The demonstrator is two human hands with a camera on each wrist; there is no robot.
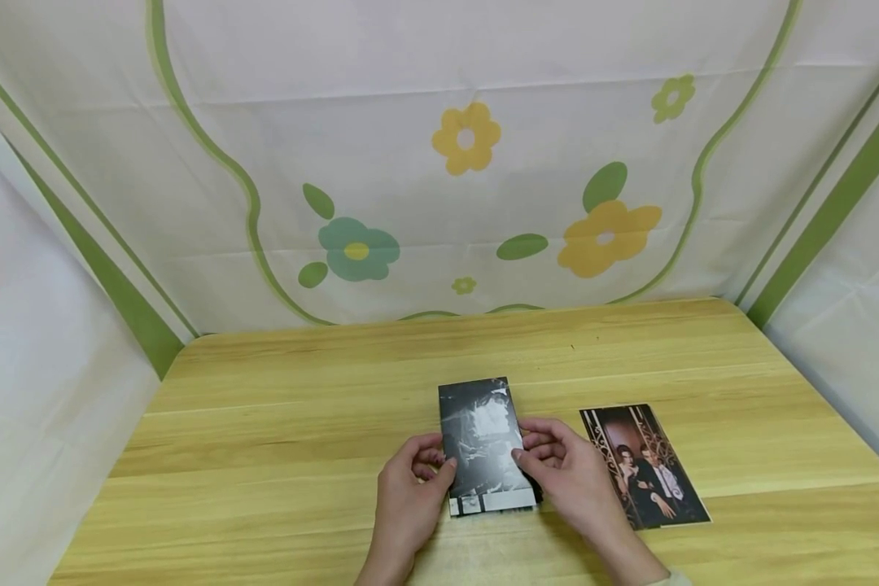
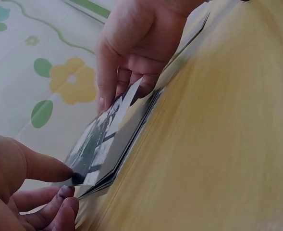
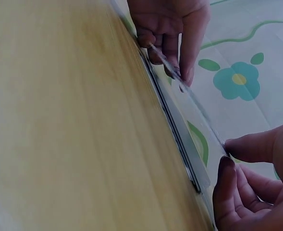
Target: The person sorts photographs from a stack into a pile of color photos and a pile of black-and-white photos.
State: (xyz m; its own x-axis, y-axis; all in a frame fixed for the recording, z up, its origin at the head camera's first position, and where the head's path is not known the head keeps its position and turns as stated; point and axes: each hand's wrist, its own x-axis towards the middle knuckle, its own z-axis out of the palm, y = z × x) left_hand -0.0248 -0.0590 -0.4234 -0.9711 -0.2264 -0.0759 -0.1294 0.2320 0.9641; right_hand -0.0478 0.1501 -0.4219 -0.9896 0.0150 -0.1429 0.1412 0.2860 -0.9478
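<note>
A black-and-white photo print (image 1: 483, 439) is held by its two long edges, one in each hand. My left hand (image 1: 413, 496) pinches its left edge between thumb and fingers, and my right hand (image 1: 575, 476) pinches the right edge the same way. Both wrist views show the print raised and tilted above a thin stack of prints (image 3: 172, 127) lying on the table. In the left wrist view the stack (image 2: 127, 149) sits just under the lifted print. Most of the stack's top is hidden from the head view.
Right of my right hand lies a colour photo (image 1: 645, 468) of two seated people, with another edge showing beneath it. The wooden table (image 1: 278, 439) runs back to a white cloth (image 1: 403, 155) printed with flowers. More cloth hangs at both sides.
</note>
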